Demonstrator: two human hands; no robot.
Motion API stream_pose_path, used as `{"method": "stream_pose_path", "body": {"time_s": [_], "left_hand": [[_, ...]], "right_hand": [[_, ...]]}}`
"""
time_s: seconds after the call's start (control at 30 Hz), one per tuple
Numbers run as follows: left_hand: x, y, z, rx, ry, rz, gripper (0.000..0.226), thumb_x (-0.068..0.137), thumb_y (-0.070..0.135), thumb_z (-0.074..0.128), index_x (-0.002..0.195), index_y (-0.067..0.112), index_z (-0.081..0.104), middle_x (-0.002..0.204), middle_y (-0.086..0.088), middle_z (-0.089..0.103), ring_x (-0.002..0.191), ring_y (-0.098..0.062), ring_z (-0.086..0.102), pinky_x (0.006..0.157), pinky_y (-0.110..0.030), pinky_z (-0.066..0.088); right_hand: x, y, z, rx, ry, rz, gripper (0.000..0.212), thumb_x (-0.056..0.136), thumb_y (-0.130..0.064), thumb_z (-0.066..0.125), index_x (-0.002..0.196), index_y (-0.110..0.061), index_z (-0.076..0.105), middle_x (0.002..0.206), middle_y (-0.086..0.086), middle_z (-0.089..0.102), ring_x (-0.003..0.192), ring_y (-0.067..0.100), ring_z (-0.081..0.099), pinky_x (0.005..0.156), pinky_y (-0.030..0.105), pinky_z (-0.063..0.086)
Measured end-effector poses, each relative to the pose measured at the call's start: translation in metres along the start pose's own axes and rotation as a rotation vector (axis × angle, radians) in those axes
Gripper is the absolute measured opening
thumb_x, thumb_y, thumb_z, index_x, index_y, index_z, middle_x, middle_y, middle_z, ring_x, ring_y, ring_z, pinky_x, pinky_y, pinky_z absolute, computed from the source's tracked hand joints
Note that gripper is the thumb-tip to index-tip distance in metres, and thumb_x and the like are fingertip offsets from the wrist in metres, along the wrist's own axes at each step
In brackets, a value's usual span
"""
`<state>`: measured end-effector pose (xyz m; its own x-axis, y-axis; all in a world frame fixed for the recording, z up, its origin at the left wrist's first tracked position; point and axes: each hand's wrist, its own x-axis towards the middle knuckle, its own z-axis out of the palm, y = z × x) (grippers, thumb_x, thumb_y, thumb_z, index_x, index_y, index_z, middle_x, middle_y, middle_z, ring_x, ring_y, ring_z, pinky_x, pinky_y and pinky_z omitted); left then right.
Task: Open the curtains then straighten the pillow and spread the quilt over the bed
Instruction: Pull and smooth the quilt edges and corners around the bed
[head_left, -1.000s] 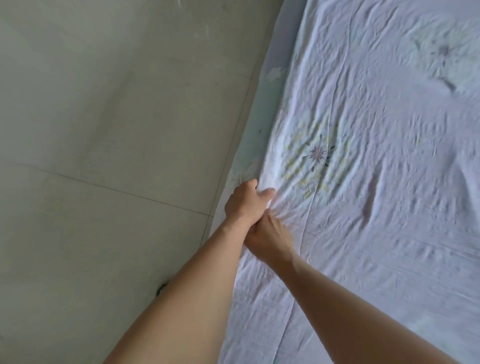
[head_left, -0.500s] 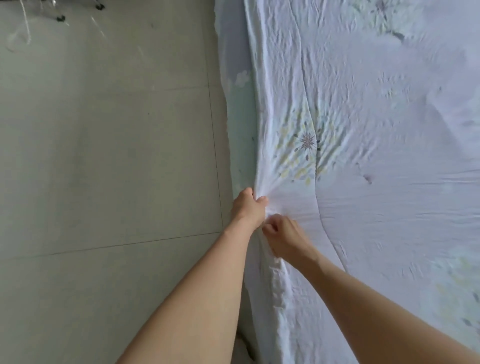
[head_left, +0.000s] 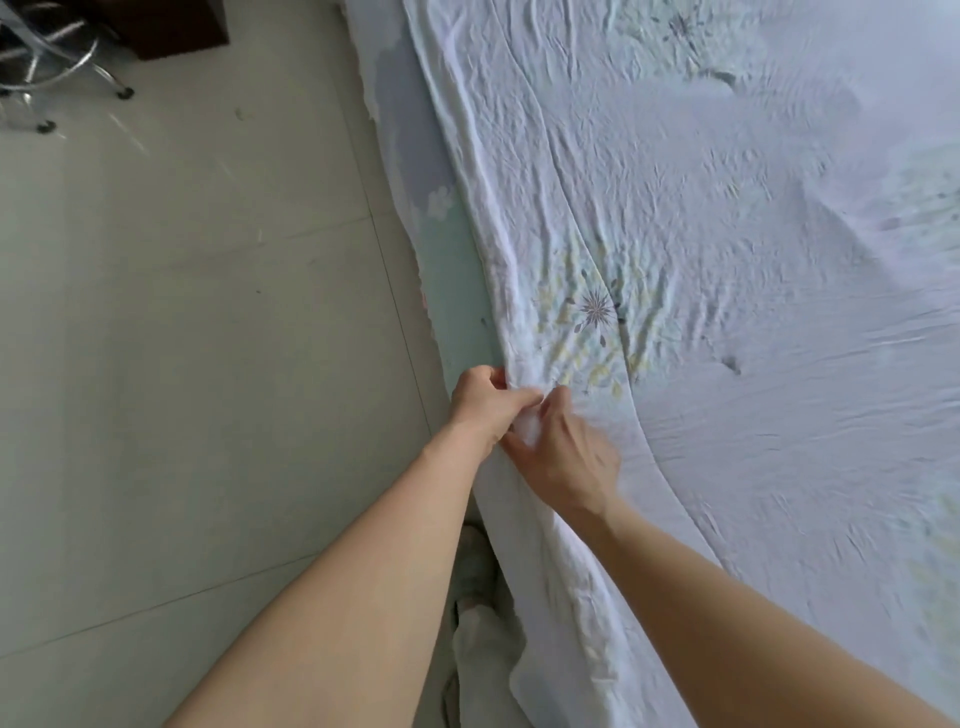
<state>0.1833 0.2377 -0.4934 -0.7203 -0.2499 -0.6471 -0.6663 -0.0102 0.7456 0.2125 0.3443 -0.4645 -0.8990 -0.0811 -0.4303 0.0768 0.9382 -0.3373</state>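
A white quilt (head_left: 701, 218) with faint flower prints lies wrinkled across the bed, filling the right side of the view. Its left edge hangs over the pale green side of the bed (head_left: 457, 291). My left hand (head_left: 483, 402) grips a bunch of the quilt's edge at the bed's side. My right hand (head_left: 563, 452) sits right beside it, with fingers curled and pinching the same fold of cloth. Both forearms reach in from the bottom. No pillow or curtain shows.
Pale tiled floor (head_left: 182, 338) runs along the left of the bed. A chrome chair base with castors (head_left: 62, 67) and a dark wooden piece (head_left: 166, 26) stand at the top left. My trouser leg and foot (head_left: 478, 613) are close to the bed's side.
The view has swung, so the bed edge now slants the other way and the chair base has come into sight. Both hands keep hold of the quilt's edge; the right hand has shifted beside the left.
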Motion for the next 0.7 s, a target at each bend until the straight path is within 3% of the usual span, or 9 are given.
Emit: {"method": "stream_pose_path", "body": {"time_s": [0.17, 0.3, 0.37, 0.43, 0.53, 0.6, 0.7], "left_hand": [[0.044, 0.042, -0.011, -0.005, -0.015, 0.030, 0.017, 0.071, 0.024, 0.077, 0.075, 0.012, 0.066, 0.081, -0.009, 0.071, 0.075, -0.024, 0.068, 0.081, -0.045, 0.059], [0.086, 0.077, -0.008, -0.018, 0.028, 0.041, 0.035, 0.062, 0.043, 0.077, 0.076, 0.013, 0.065, 0.087, -0.011, 0.073, 0.082, -0.027, 0.071, 0.079, -0.044, 0.059], [0.099, 0.088, -0.009, 0.050, 0.072, 0.078, 0.028, 0.074, 0.037, 0.075, 0.077, 0.011, 0.064, 0.088, -0.010, 0.072, 0.081, -0.026, 0.070, 0.076, -0.039, 0.058], [0.102, 0.086, -0.022, 0.114, 0.144, 0.125, 0.020, 0.081, 0.027, 0.071, 0.078, 0.009, 0.064, 0.083, -0.010, 0.070, 0.076, -0.024, 0.066, 0.072, -0.035, 0.054], [0.102, 0.064, -0.048, 0.096, 0.201, 0.066, 0.025, 0.075, 0.031, 0.071, 0.075, 0.008, 0.063, 0.079, -0.012, 0.070, 0.073, -0.029, 0.069, 0.068, -0.045, 0.059], [0.106, 0.063, -0.054, 0.079, 0.153, 0.026, 0.019, 0.080, 0.026, 0.071, 0.076, 0.009, 0.063, 0.080, -0.017, 0.071, 0.075, -0.034, 0.070, 0.065, -0.049, 0.060], [0.121, 0.090, -0.047, 0.068, 0.028, 0.006, 0.008, 0.085, 0.013, 0.071, 0.081, 0.011, 0.064, 0.088, -0.015, 0.071, 0.077, -0.028, 0.069, 0.067, -0.038, 0.059]], "right_hand": [[0.050, -0.027, -0.008, -0.011, 0.074, 0.005, 0.039, 0.092, -0.038, 0.045, 0.116, -0.013, 0.029, 0.091, 0.004, 0.059, 0.069, 0.027, 0.055, 0.058, 0.033, 0.036], [0.092, -0.039, -0.018, -0.062, 0.142, -0.005, 0.026, 0.094, -0.018, 0.036, 0.119, -0.016, 0.037, 0.087, 0.003, 0.057, 0.071, 0.030, 0.058, 0.057, 0.034, 0.033], [0.101, -0.041, -0.020, -0.034, 0.118, -0.034, 0.023, 0.094, -0.011, 0.033, 0.113, -0.019, 0.040, 0.083, 0.004, 0.054, 0.068, 0.031, 0.056, 0.055, 0.035, 0.031], [0.100, -0.046, -0.019, 0.041, 0.046, -0.096, 0.007, 0.095, -0.012, 0.036, 0.099, -0.017, 0.033, 0.077, 0.008, 0.058, 0.070, 0.035, 0.059, 0.055, 0.036, 0.031], [0.095, -0.052, -0.016, 0.020, -0.103, -0.244, 0.013, 0.094, -0.015, 0.038, 0.094, -0.018, 0.026, 0.066, 0.002, 0.049, 0.062, 0.032, 0.054, 0.051, 0.035, 0.031], [0.102, -0.054, -0.019, -0.007, -0.146, -0.242, 0.014, 0.091, -0.017, 0.041, 0.092, -0.019, 0.027, 0.064, -0.001, 0.043, 0.061, 0.030, 0.051, 0.051, 0.035, 0.030], [0.122, -0.062, -0.031, -0.060, -0.098, -0.177, 0.018, 0.091, -0.028, 0.045, 0.098, -0.018, 0.033, 0.069, -0.002, 0.047, 0.069, 0.031, 0.059, 0.054, 0.034, 0.031]]}}
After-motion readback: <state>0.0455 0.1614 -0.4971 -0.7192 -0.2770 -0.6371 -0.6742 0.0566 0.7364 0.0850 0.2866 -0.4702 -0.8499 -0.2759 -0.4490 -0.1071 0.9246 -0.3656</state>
